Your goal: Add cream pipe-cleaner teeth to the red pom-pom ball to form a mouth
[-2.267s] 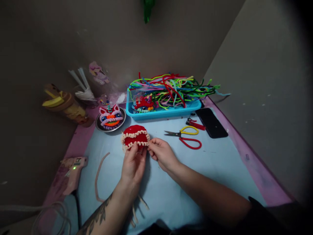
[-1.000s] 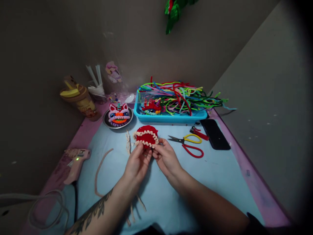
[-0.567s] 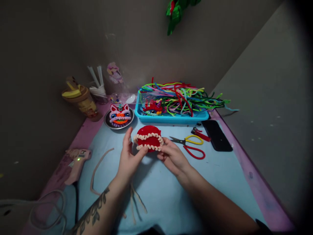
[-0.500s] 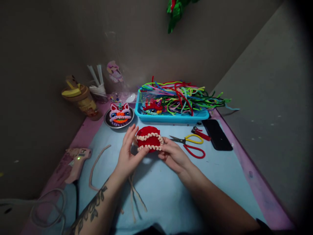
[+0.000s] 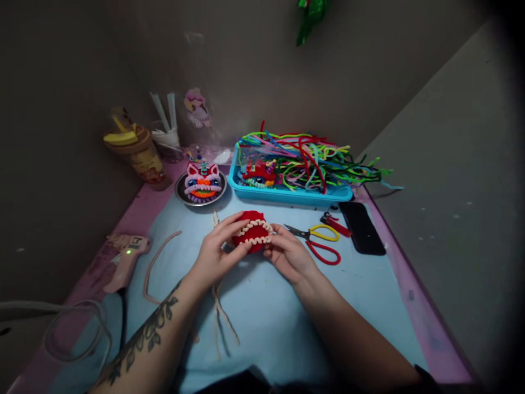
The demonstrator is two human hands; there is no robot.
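Observation:
A red fuzzy mouth piece [image 5: 251,231] edged with cream pipe-cleaner teeth is held between both hands above the light blue mat [image 5: 270,306]. My left hand [image 5: 215,254] curls round its left side, fingers over the top. Its right side is pinched by my right hand [image 5: 287,256]. Loose cream pipe cleaners [image 5: 219,309] trail on the mat under my left wrist, and another cream one [image 5: 153,265] lies further left.
Scissors with yellow and red handles [image 5: 318,241] lie right of my hands, beside a black phone [image 5: 361,227]. A blue tray [image 5: 287,194] holds several coloured pipe cleaners. A finished pink lion head sits on a metal dish [image 5: 202,186]. A pink glue gun [image 5: 123,260] lies left.
My left hand, open with fingers spread half a second ago, has closed round the left side of the red piece. The piece sits lower, nearer the mat. My view shifted slightly.

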